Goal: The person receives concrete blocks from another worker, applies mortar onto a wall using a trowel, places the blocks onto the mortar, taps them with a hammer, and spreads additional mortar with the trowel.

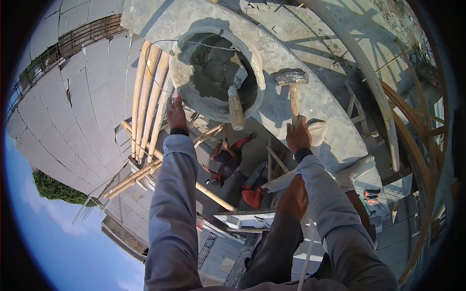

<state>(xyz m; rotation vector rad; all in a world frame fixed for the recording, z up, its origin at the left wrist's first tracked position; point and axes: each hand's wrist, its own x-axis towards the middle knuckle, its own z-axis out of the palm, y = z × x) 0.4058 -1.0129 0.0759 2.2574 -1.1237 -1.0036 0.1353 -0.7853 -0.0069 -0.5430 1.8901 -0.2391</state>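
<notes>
My right hand (298, 136) is wrapped around the wooden handle of a club hammer (294, 93), its steel head pointing away from me over the concrete ledge (276, 109). My left hand (176, 116) is closed beside the lower left rim of a round bucket (259, 72). Whatever sits between its fingers is too small to make out. A thin wire (154, 80) loops from over the bucket down to near those fingertips. Inside the bucket is wet grey mortar (213, 68). A trowel (236, 107) rests there, its wooden handle leaning over the near rim.
Bamboo poles (151, 97) stand left of the bucket, with more crossing below. Far beneath the ledge, a person (228, 162) is at a lower level. My foot (357, 169) is on the ledge at right, near a red-and-grey object (372, 196). Curved timber (412, 131) rises at far right.
</notes>
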